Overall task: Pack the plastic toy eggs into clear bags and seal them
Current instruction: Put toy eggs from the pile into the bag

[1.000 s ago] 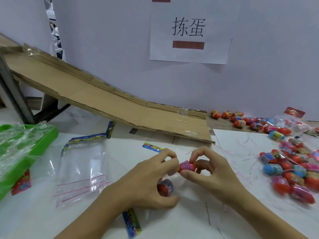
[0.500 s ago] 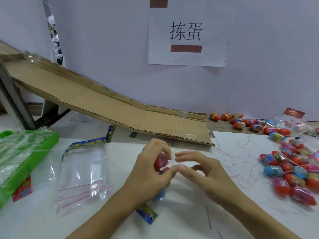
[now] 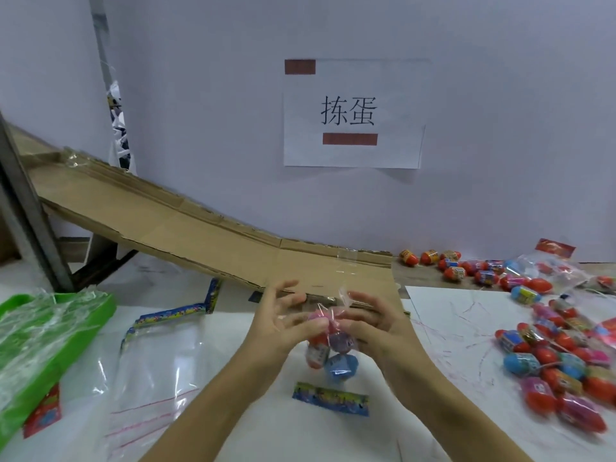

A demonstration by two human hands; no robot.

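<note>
A clear bag (image 3: pixel 330 348) hangs in the air at the centre, with several toy eggs inside: pink on top, red and purple in the middle, blue (image 3: pixel 341 365) at the bottom. My left hand (image 3: pixel 283 323) pinches the bag's top from the left, its other fingers spread. My right hand (image 3: pixel 373 325) pinches the top from the right. The bag's coloured header strip (image 3: pixel 331 398) lies on the table below.
Loose toy eggs (image 3: pixel 560 355) lie heaped at the right, more along the wall (image 3: pixel 466 265). Empty clear bags (image 3: pixel 156 355) lie at the left beside a green tray (image 3: pixel 83 328). A cardboard ramp (image 3: pixel 200 235) slopes down from the left behind my hands.
The bag with the eggs has been lifted off the table and now hangs from both hands. The pink egg that both hands held is now inside the bag.
</note>
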